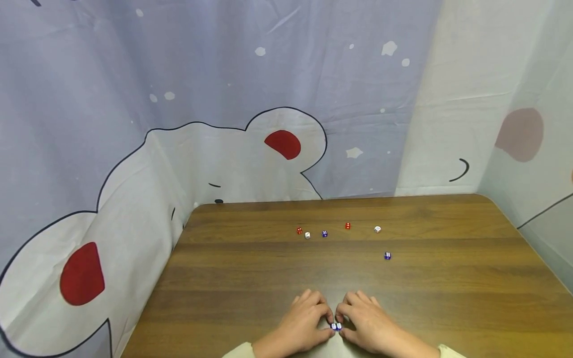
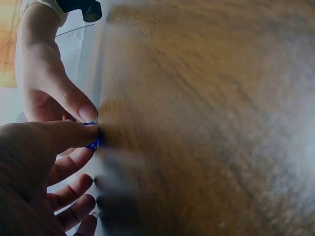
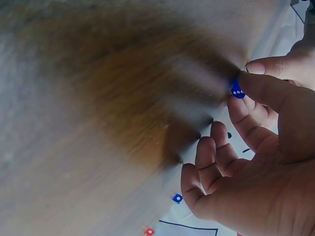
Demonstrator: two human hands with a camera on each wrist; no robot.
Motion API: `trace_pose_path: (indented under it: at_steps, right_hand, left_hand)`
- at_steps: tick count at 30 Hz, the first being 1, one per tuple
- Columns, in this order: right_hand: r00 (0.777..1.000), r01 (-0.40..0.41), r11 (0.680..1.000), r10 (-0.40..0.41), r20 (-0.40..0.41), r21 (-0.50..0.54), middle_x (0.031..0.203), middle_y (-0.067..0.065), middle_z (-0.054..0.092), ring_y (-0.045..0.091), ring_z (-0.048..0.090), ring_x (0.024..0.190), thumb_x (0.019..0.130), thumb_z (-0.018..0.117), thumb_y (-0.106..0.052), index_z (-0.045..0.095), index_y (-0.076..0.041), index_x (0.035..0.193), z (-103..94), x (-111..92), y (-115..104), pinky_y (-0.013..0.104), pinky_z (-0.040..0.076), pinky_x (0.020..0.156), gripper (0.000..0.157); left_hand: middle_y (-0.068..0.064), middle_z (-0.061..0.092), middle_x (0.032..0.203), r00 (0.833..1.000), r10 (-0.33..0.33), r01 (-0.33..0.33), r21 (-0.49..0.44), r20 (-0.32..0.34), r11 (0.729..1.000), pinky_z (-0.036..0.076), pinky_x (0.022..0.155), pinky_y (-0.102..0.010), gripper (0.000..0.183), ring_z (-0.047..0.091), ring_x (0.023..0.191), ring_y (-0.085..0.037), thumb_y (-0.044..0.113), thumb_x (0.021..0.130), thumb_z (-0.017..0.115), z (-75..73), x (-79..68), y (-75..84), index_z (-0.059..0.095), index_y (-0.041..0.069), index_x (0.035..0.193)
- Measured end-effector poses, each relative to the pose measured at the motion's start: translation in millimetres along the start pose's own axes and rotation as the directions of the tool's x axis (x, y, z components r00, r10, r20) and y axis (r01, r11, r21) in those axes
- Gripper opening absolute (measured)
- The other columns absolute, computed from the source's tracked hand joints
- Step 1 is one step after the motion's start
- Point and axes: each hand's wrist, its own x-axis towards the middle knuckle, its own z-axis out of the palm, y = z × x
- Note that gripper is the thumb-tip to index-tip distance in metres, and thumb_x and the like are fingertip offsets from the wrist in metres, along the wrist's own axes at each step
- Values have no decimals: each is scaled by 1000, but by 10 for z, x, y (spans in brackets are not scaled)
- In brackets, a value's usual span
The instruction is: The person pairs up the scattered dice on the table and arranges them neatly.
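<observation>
Two small blue dice with white pips sit side by side on the table near its front edge, between my hands. My left hand point(image 1: 306, 319) pinches the left blue die point(image 1: 333, 326) between thumb and forefinger. The thumb and forefinger of my right hand point(image 1: 369, 320) pinch the right blue die point(image 1: 339, 326). Both hands rest low over the wood, fingertips close together. In the left wrist view the left thumb partly covers the blue die point(image 2: 92, 145). White pips show on the blue die point(image 3: 237, 91) at my right fingertips in the right wrist view.
Toward the back of the wooden table point(image 1: 250, 268) lie a red die point(image 1: 299, 230), a white die point(image 1: 307, 235) and a blue die point(image 1: 324, 233). Right of them are another red die point(image 1: 347, 225), white die point(image 1: 377, 229) and blue die point(image 1: 387, 255). A patterned curtain point(image 1: 215, 159) borders the table.
</observation>
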Motion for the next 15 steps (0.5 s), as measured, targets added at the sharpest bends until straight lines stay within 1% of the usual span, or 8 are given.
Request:
trace_pose_path:
  at_steps: [5, 9, 12, 15]
  right_hand:
    - [1000, 0, 1000, 0, -3, -3, 93, -17, 45, 5, 38, 85, 76, 84, -30, 58, -30, 84, -1, -4, 0, 28, 31, 69, 28]
    - [1000, -8, 1000, 8, 6, 9, 93, -17, 46, 5, 38, 85, 77, 84, -31, 58, -30, 85, 3, -3, 4, 28, 30, 69, 27]
    - [1000, -12, 1000, 12, 11, 17, 93, -17, 46, 5, 38, 84, 78, 83, -31, 58, -30, 85, 4, -5, 8, 28, 30, 69, 26]
    - [1000, -11, 1000, 10, 10, 19, 93, -17, 45, 5, 38, 84, 78, 83, -32, 58, -30, 85, 2, -5, 11, 28, 30, 69, 27]
  left_hand:
    - [18, 50, 99, 1000, 3, -3, 3, 12, 1000, 37, 83, -24, 17, 40, 90, -1, 42, 82, 82, -11, 5, 3, 69, 32, 86]
    - [18, 51, 100, 999, 15, -14, -8, 49, 1000, 37, 81, -23, 18, 41, 92, -1, 40, 81, 82, -51, 29, -24, 70, 31, 89]
    - [17, 53, 103, 995, 42, -42, -8, 89, 999, 38, 81, -23, 18, 44, 95, -1, 36, 81, 82, -104, 74, -86, 70, 30, 93]
    - [16, 56, 107, 994, 48, -47, -8, 103, 999, 41, 83, -24, 18, 47, 97, -2, 32, 83, 81, -167, 148, -180, 70, 30, 97]
